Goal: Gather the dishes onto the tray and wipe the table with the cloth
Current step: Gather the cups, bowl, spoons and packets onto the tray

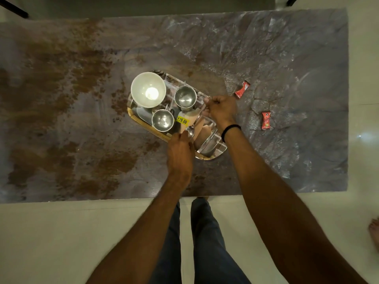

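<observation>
A shiny mirror-like tray (213,149) with a yellow price sticker lies at the middle of the marbled table (82,99). On it stand a white bowl (148,89) at the far left and two steel cups (185,96) (163,120). My right hand (221,109) pinches the handle of a steel spoon (191,131) whose bowl end points down over the tray. My left hand (180,152) is at the tray's near edge, its fingers touching the rim beside the spoon's bowl. No cloth is in view.
Two red sachets (242,90) (266,120) lie on the table right of the tray. Brown stains cover the table's left half. The near table edge meets a pale floor where my legs stand; another person's foot (374,232) shows at far right.
</observation>
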